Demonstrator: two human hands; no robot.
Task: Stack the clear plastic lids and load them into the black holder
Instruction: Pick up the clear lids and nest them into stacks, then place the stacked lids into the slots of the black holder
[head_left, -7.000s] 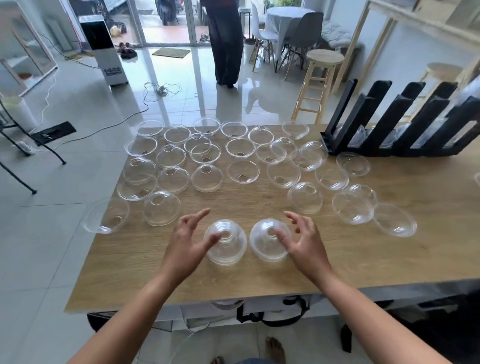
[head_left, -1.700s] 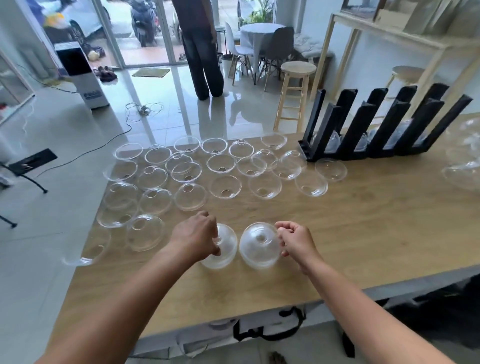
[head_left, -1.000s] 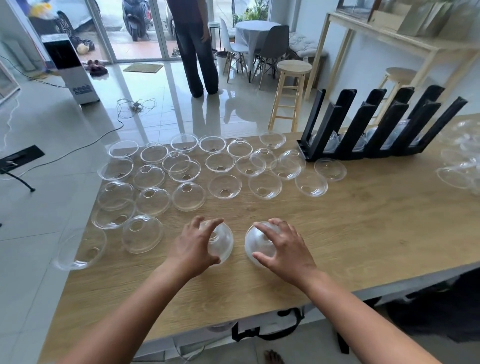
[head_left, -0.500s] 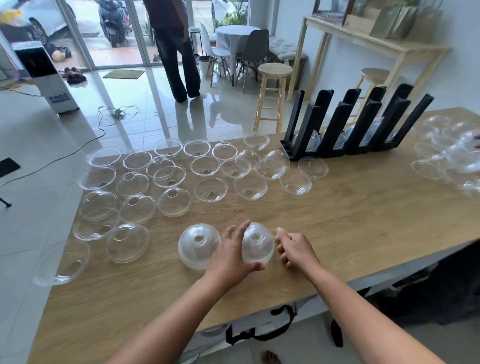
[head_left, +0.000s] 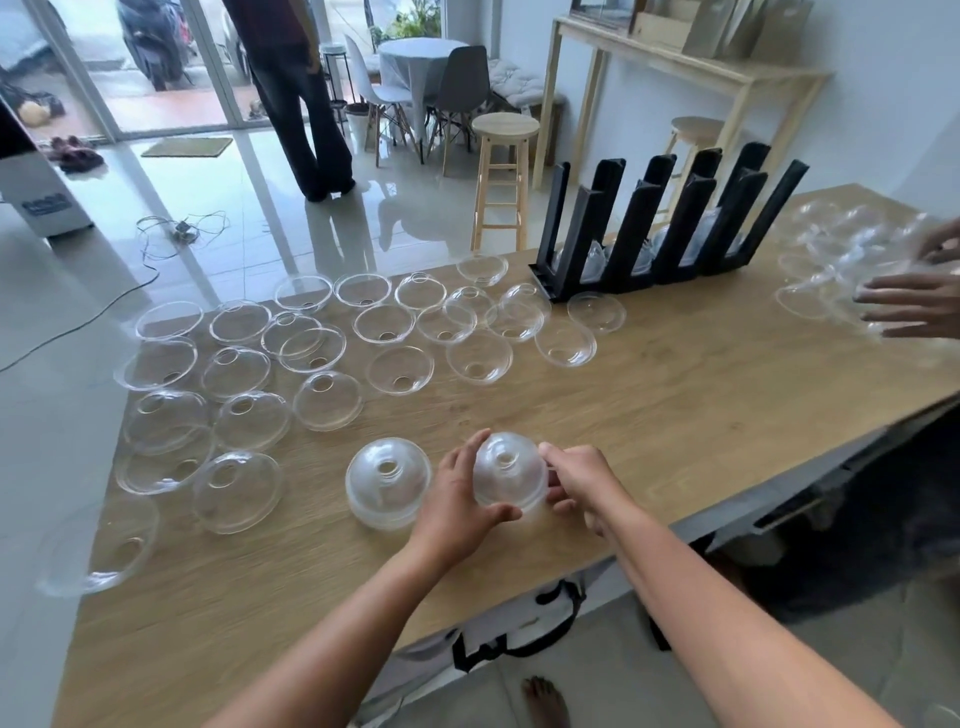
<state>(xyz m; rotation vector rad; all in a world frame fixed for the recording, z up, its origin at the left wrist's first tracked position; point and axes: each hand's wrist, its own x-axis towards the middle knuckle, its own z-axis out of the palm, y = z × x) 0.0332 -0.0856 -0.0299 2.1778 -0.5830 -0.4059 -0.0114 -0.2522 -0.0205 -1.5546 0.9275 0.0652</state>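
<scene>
Here, the left hand (head_left: 457, 501) and right hand (head_left: 579, 480) curl round 1 stack of clear lids (head_left: 506, 467) held between them. A 2nd stack (head_left: 387, 480) (dome up) sits just left of the left hand; the black holder (head_left: 631, 228) stands on the counter (head_left: 675, 395), well beyond the right hand.

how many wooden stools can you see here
2. One stool stands on the floor beyond the table's far edge, left of the holder; the second stool is behind the holder, near the wall. The holder blocks some floor, so more may be hidden.
</scene>
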